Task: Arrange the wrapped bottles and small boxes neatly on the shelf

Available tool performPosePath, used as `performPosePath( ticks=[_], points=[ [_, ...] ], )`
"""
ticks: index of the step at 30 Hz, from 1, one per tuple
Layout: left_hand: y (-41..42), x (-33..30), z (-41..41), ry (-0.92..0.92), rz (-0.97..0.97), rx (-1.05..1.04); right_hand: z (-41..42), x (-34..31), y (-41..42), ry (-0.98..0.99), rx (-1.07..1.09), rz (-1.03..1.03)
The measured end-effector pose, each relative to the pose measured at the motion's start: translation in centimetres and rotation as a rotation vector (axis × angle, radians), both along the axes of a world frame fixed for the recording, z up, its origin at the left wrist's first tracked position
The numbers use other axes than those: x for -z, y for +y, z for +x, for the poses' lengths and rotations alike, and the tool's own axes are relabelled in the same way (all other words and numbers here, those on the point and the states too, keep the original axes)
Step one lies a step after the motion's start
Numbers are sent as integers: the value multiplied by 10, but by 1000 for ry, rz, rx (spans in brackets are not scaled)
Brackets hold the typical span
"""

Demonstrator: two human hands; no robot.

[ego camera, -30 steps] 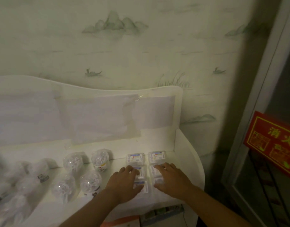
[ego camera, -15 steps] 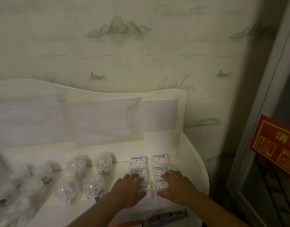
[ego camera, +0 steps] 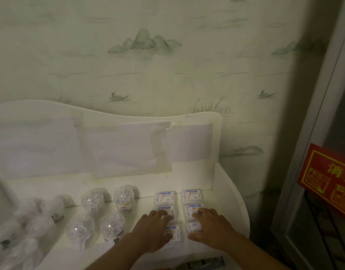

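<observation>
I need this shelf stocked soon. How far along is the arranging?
Done: small boxes sit in two neat columns; four wrapped bottles stand paired. In hand: left hand and right hand press flat on the nearer boxes. Left: jumbled bottles at far left.

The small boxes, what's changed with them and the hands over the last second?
Both hands, left hand and right hand, drew slightly back toward the shelf front, still resting flat on the small boxes. Nothing was gripped or released. Boxes and wrapped bottles stayed put.
</observation>
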State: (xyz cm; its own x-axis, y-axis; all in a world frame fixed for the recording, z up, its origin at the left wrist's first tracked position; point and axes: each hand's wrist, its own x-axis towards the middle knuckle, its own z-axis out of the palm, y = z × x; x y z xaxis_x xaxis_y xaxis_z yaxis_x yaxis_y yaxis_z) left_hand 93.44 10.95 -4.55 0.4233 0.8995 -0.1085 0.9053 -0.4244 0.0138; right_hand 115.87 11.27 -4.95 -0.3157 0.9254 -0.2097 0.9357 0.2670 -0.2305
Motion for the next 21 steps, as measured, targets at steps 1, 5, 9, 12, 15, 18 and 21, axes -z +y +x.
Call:
performPosePath(
  ticks=[1,5,9,12,15,18,21],
  points=[
    [-1,0,0,-8,9,22,0,-2,-1,-4,-2,-6],
    [-1,-4,0,-17,-55,90,-3,-5,-1,-3,-15,50],
    [2,-7,3,42,-88,138,-8,-11,0,11,-17,31],
    [6,-10,3,84,-78,121,-7,-13,2,23,-24,26],
    [7,-8,1,137,-13,151,-6,-14,2,20,-24,46],
    [15,8,-8,187,53,28,-8,-11,3,-24,-50,58],
    [26,20,-19,93,144,119,-10,-17,8,57,-17,190]
  ],
)
